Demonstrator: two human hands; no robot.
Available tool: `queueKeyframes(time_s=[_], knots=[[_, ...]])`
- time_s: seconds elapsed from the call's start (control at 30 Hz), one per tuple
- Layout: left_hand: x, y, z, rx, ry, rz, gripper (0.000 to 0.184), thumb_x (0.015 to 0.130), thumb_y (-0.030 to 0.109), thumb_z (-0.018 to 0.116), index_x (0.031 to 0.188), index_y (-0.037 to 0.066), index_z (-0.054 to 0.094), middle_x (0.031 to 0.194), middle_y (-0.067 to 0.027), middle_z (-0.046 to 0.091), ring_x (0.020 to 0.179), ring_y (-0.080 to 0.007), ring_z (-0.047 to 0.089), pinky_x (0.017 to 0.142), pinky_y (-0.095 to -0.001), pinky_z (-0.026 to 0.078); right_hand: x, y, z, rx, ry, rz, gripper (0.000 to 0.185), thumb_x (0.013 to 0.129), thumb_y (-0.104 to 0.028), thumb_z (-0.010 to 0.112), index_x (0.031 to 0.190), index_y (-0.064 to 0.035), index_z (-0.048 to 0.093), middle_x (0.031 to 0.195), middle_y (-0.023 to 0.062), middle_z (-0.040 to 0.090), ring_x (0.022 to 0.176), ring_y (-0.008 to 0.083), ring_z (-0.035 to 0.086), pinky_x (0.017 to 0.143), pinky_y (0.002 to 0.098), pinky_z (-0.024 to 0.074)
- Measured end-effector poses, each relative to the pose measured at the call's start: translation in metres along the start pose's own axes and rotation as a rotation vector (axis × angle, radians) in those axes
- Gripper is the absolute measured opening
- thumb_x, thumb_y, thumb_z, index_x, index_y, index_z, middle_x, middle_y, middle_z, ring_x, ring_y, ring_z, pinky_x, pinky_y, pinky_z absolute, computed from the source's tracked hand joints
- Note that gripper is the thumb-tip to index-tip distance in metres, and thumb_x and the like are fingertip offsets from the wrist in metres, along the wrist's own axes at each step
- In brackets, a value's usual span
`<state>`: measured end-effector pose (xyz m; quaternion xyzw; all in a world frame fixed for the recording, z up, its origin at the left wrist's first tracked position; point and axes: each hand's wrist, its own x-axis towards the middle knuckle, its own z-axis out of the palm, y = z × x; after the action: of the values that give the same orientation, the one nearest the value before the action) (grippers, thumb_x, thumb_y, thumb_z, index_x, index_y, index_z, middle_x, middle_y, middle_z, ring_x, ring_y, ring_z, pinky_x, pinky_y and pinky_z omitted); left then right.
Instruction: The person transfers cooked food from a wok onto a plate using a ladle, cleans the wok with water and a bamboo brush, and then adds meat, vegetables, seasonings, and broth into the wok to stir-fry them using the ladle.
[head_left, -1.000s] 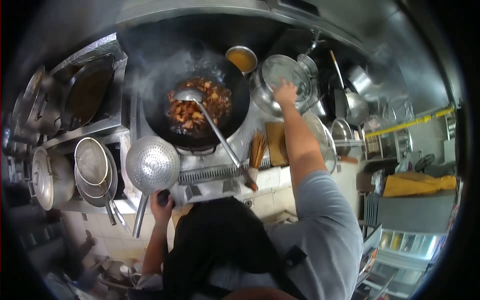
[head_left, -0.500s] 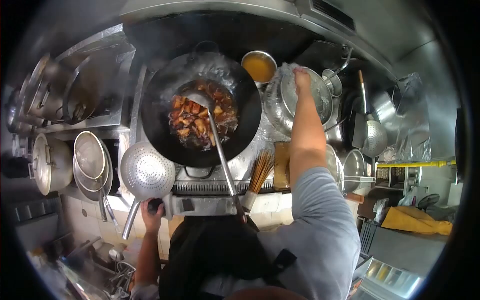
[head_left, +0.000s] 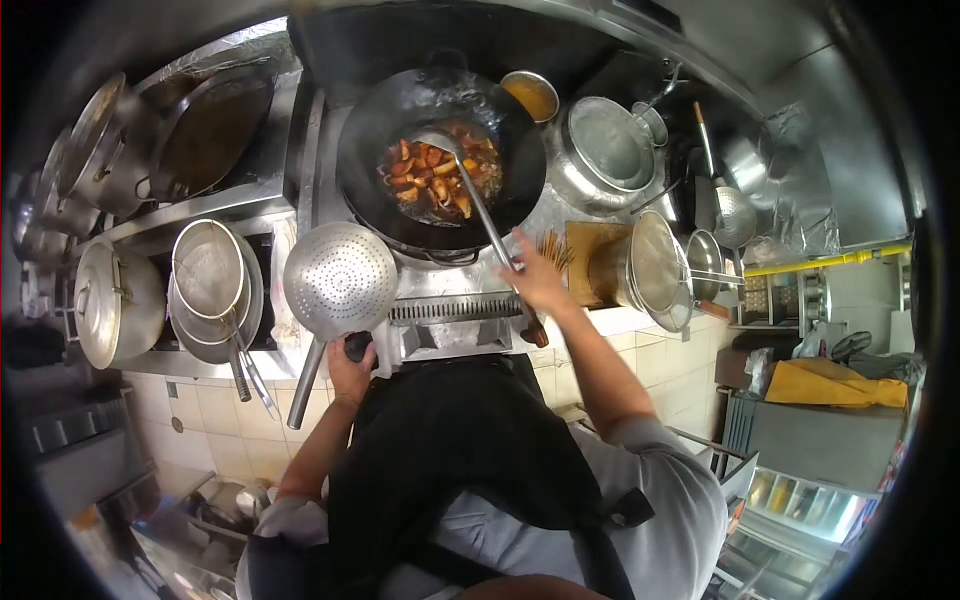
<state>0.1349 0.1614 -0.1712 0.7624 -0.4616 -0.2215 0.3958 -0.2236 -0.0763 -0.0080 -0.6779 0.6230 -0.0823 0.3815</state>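
A black wok (head_left: pixel 365 190) holds chunks of browned food (head_left: pixel 435 185) in dark, bubbling liquid. The bowl of a long-handled ladle (head_left: pixel 480 208) rests in the food, and its handle slants over the near rim toward me. My right hand (head_left: pixel 538 278) is at that handle with fingers apart, not closed round it; whether it touches cannot be made out. Behind it stands a bamboo brush (head_left: pixel 553 248), partly hidden. Down at the stove's front edge, my left hand (head_left: pixel 350 372) grips a black knob (head_left: pixel 357 346), just beside the handle of a perforated strainer (head_left: pixel 340 278).
Right of the wok are a metal pot (head_left: pixel 575 165), a small pot of orange-brown liquid (head_left: pixel 530 95) and a fine sieve (head_left: pixel 655 250). To the left stand stacked strainers (head_left: pixel 208 270), a lidded pot (head_left: pixel 100 305) and a dark oval pan (head_left: pixel 215 130).
My right hand has left the metal pot at the back right and come down toward me to the ladle handle. My left hand stays on the knob. The camera view has shifted.
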Motion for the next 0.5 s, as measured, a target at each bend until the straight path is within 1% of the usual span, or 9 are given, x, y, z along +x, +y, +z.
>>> queueKeyframes(time_s=[0.07,0.1,0.2,0.27,0.3,0.37,0.4,0.47,0.5], knots=[[-0.002,-0.001,0.000,0.056,0.011,-0.014,0.050,0.085,0.028,0.089,0.123,0.004,0.067,0.115,-0.0208,0.063,0.111,-0.0427,0.063,0.099,-0.0496,0.051,-0.012,0.017,0.047,-0.064,0.097,-0.125,0.086,0.101,-0.031,0.072,0.172,-0.0161,0.027,0.120,0.0316,0.073,0.111,0.0474,0.072,0.100,0.0517,0.0555],[-0.003,-0.002,0.001,0.048,0.007,-0.017,0.050,0.085,0.028,0.089,0.123,0.004,0.067,0.115,-0.0208,0.063,0.111,-0.0427,0.063,0.099,-0.0496,0.051,-0.014,0.016,0.053,-0.072,0.098,-0.119,0.086,0.101,-0.031,0.072,0.172,-0.0161,0.027,0.120,0.0316,0.073,0.111,0.0474,0.072,0.100,0.0517,0.0555],[-0.003,-0.005,0.000,0.074,0.000,-0.027,0.054,0.084,0.032,0.089,0.125,0.004,0.067,0.115,-0.0212,0.063,0.113,-0.0433,0.062,0.100,-0.0504,0.050,-0.019,0.002,0.052,-0.027,0.206,-0.233,0.082,0.103,-0.017,0.064,0.173,-0.0185,0.022,0.109,0.0350,0.073,0.102,0.0531,0.071,0.094,0.0549,0.0567],[-0.001,-0.002,-0.004,0.178,-0.012,0.043,0.061,0.083,0.034,0.091,0.129,0.003,0.064,0.117,-0.0214,0.063,0.114,-0.0441,0.061,0.101,-0.0518,0.049,-0.029,-0.011,0.041,0.048,0.236,-0.100,0.079,0.103,-0.007,0.062,0.172,-0.0179,0.025,0.134,0.0374,0.065,0.119,0.0509,0.069,0.105,0.0506,0.0533],[-0.001,0.001,-0.006,0.169,-0.010,0.045,0.061,0.083,0.034,0.091,0.129,0.003,0.064,0.117,-0.0214,0.063,0.114,-0.0441,0.061,0.101,-0.0518,0.049,-0.029,-0.012,0.038,0.040,0.240,-0.102,0.079,0.103,-0.007,0.062,0.172,-0.0179,0.025,0.134,0.0374,0.065,0.119,0.0509,0.069,0.105,0.0506,0.0533],[-0.002,0.005,-0.013,0.077,0.019,0.056,0.066,0.083,0.032,0.090,0.134,0.003,0.060,0.118,-0.0219,0.063,0.114,-0.0447,0.061,0.102,-0.0522,0.049,-0.032,-0.014,0.032,-0.080,0.308,-0.044,0.075,0.105,-0.007,0.058,0.172,-0.0163,0.026,0.125,0.0337,0.071,0.094,0.0432,0.077,0.086,0.0488,0.0609],[-0.003,0.007,-0.017,0.069,0.018,0.056,0.066,0.083,0.032,0.090,0.134,0.003,0.060,0.118,-0.0219,0.063,0.114,-0.0447,0.061,0.102,-0.0522,0.049,-0.036,-0.020,0.033,-0.088,0.312,-0.043,0.075,0.105,-0.007,0.058,0.172,-0.0163,0.026,0.125,0.0337,0.071,0.094,0.0432,0.077,0.086,0.0488,0.0609],[-0.003,0.007,-0.027,-0.006,-0.066,0.109,0.068,0.085,0.029,0.088,0.139,0.002,0.056,0.118,-0.0227,0.063,0.116,-0.0448,0.061,0.103,-0.0521,0.049,-0.044,-0.038,0.050,0.248,0.163,0.115,0.071,0.107,-0.008,0.055,0.172,-0.0139,0.027,0.103,0.0228,0.073,0.062,0.0274,0.069,0.059,0.0425,0.0584],[-0.004,0.000,-0.030,-0.011,-0.068,0.108,0.068,0.085,0.029,0.088,0.139,0.002,0.056,0.118,-0.0227,0.063,0.116,-0.0448,0.061,0.103,-0.0521,0.049,-0.048,-0.046,0.063,0.416,0.168,0.100,0.070,0.107,-0.007,0.053,0.172,-0.0120,0.027,0.083,0.0105,0.066,0.047,0.0148,0.051,0.044,0.0347,0.0481]])
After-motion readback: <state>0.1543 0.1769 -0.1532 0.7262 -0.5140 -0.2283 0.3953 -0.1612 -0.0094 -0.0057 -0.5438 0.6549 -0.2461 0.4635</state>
